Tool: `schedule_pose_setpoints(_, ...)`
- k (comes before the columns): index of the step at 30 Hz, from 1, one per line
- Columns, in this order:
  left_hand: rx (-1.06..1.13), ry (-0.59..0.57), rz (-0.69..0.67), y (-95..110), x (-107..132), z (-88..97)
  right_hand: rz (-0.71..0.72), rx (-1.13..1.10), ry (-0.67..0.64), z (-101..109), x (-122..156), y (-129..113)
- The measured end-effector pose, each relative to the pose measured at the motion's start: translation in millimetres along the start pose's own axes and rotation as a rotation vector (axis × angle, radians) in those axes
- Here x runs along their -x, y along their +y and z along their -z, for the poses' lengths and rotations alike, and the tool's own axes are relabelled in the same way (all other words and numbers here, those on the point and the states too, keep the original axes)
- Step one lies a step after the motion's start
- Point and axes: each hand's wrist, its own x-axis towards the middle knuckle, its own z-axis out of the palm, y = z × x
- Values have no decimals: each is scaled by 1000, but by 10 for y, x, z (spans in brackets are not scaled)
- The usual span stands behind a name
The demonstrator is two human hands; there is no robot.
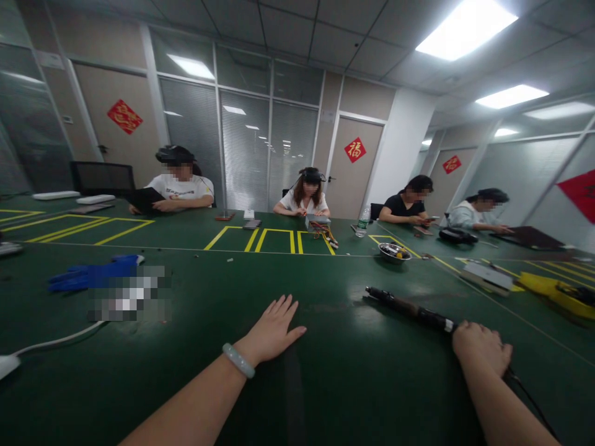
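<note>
My left hand [272, 329] lies flat on the green table [353, 384], fingers stretched forward and nothing in it. A pale bangle [238, 360] circles that wrist. At the right, my right hand [481, 347] is wrapped round the rear end of a black electric screwdriver [413, 310]. The tool lies along the table with its tip pointing away and to the left, and a dark cable trails from its back end. My palm and part of the fingers hide the grip end.
Blue gloves [88, 275] and a white cable [60, 341] are at the left. Farther back stand a metal bowl [393, 253], a water bottle [363, 222] and a grey box with wires [318, 223]. A yellow tray [564, 297] is at the right. Several people sit opposite.
</note>
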Motion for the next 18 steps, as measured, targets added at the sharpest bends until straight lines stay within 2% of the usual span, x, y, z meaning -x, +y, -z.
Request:
schedule_pose_setpoints(3, -2, 4, 3, -27, -7, -27, 21, -50, -29, 1, -19, -61)
schedule_pose_setpoints(7, -9, 51, -7, -17, -8, -38, -39, -208, -116, 52, -33, -54)
schedule_pose_setpoints(12, -46, 169, -12, 58, 10, -14, 153, -209, -266, 132, -18, -82)
schedule_pose_setpoints(18, -114, 254, -47, 176, -6, 20, 199, -173, -238, 131, 21, -185)
